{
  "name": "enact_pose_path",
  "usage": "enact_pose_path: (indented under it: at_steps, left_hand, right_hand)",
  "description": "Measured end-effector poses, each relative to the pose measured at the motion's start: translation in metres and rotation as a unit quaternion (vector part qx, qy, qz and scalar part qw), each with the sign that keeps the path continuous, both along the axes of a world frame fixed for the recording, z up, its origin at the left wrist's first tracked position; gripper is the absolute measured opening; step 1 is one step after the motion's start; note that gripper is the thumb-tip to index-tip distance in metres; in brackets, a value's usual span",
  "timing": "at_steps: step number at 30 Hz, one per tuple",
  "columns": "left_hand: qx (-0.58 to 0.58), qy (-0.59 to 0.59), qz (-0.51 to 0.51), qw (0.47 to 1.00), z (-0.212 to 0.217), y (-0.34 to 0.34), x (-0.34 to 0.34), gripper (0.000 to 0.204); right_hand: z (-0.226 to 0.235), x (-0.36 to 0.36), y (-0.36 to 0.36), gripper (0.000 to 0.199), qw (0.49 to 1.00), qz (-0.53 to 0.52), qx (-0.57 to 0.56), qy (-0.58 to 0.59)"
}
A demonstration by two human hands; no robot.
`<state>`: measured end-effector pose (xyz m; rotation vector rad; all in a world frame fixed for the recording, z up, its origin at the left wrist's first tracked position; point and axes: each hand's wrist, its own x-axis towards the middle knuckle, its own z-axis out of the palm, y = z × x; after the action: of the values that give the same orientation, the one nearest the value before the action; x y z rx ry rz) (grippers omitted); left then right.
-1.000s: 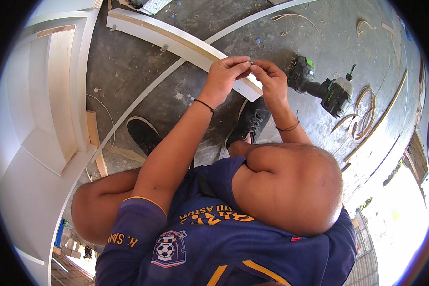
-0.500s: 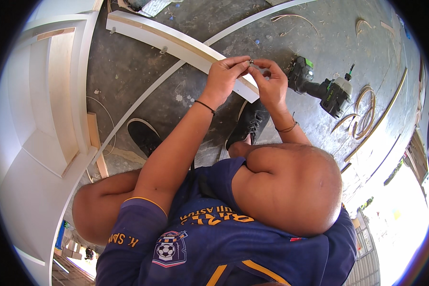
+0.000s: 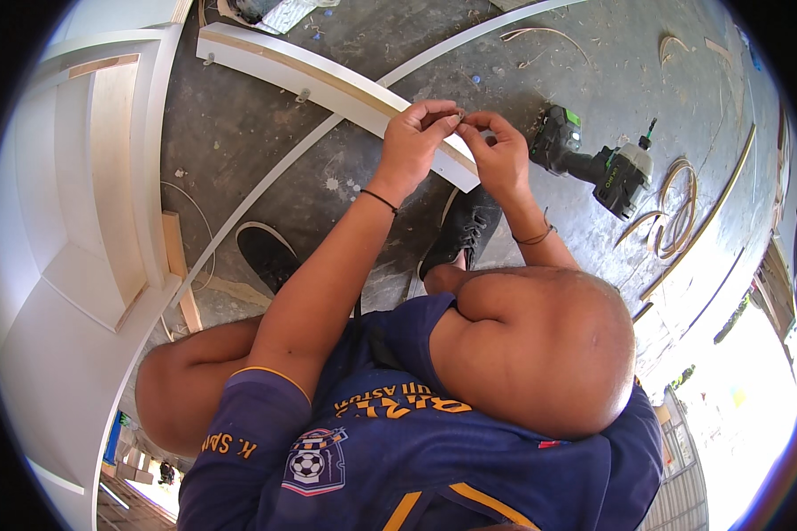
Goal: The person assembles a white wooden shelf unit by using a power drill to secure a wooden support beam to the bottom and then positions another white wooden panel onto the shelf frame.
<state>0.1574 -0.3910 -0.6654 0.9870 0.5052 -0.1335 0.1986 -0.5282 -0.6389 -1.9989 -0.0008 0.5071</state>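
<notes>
A clock face is laid over the view, twelve at the top. At nine o'clock stands a white cabinet (image 3: 62,327), with a wooden strip (image 3: 175,252) on the floor just beside it. The left shoe (image 3: 266,252) is set well apart from the right shoe (image 3: 460,230), a stance that probably steadies the bent posture. Between eleven and twelve, a white board (image 3: 363,102) lies across a thin pale strip (image 3: 266,181), metal tabs (image 3: 303,95) along its side; its near end lies beneath the hands, presumably for closeness. At twelve, the left hand (image 3: 412,142) has thumb and forefinger pinched together on a small piece (image 3: 461,116), placed just before one o'clock, above the board. From half past one, the right hand (image 3: 500,159) pinches the same piece by its fingertips; a part this tiny seems to allow no fuller grip. Its kind is too small to tell. At two, a drill (image 3: 611,173) lies on the floor, battery end toward the right hand, an arrangement that likely keeps it in easy reach. Farther right, a coiled strip (image 3: 679,212) lies apart, seemingly out of the way.
</notes>
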Motion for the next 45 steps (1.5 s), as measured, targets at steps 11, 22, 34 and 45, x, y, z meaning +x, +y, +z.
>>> enact_pose_path:
  at_steps: [11,22,34,45]
  left_hand:
    - [0.14,-0.031,-0.039,0.989,0.01,0.003,0.001,0.017]
    - [0.284,-0.1,-0.06,0.952,0.017,0.007,0.005,0.014]
    - [0.481,-0.207,-0.1,0.846,0.022,0.012,0.009,0.013]
    - [-0.097,0.011,0.061,0.993,-0.003,0.018,0.009,0.022]
  right_hand:
    - [-0.01,0.0,-0.005,0.021,0.994,-0.018,0.088,0.059]
    - [-0.017,0.003,-0.012,0.018,0.988,-0.018,0.124,0.087]
    - [-0.011,0.005,-0.013,0.021,0.903,-0.086,0.314,0.28]
    - [-0.029,0.013,-0.024,0.022,0.987,-0.012,0.105,0.117]
